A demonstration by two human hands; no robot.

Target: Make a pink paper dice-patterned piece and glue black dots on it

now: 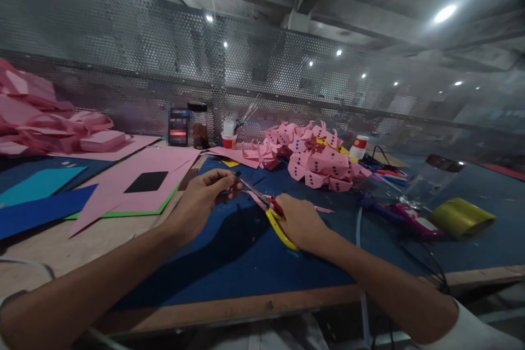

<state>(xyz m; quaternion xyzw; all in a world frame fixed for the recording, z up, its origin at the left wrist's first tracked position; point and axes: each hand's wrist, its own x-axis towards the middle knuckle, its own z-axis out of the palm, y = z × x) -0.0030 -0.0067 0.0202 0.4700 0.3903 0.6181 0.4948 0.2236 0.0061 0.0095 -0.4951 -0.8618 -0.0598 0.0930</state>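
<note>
My right hand (301, 223) is wrapped round the handles of a pair of scissors (279, 229) with yellow and red grips. The blades point up and left, toward my left hand (211, 188). In a pinch between thumb and forefinger, that hand holds a small piece of black paper (238, 174) close to the blade tips. Whether the blades touch the piece, I cannot tell. Beneath and beside the scissors lies a narrow pink paper strip (326, 209). Both hands are above a blue mat (229, 268), and their shadows fall on it.
Pink paper shapes with dark dots (324, 164) are heaped behind my hands. At left, a black square (145, 182) lies on pink sheets, near blue paper (53, 205) and a pink pile (45, 115). A glue gun (414, 221), yellow roll (463, 217) and clear jar (435, 180) are at right.
</note>
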